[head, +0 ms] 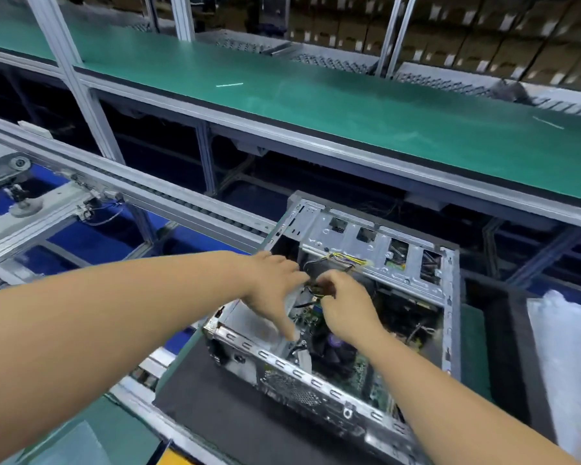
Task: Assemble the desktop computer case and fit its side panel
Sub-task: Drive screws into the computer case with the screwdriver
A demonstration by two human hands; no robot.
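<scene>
Case [366, 280] lies on its side on a black mat [215, 391], open side up, no side panel on it. Both hands are inside the opening near the drive bay [376, 250]. Left hand [275, 290]: fingers spread and mostly straight, thumb pointing down toward the board [359, 374], reaching at the cables [319, 290]; grip on anything not clear. Right hand [346, 307]: fingers curled, pinching the cable bundle just beside the left fingertips. Yellow and black wires run from there up to the bay. Fan [332, 347] sits below the right wrist. White bagged part [564, 347] lies to the right of the case, apart from it. Green shelf [349, 105] behind, conveyor rail [148, 193] at left.
</scene>
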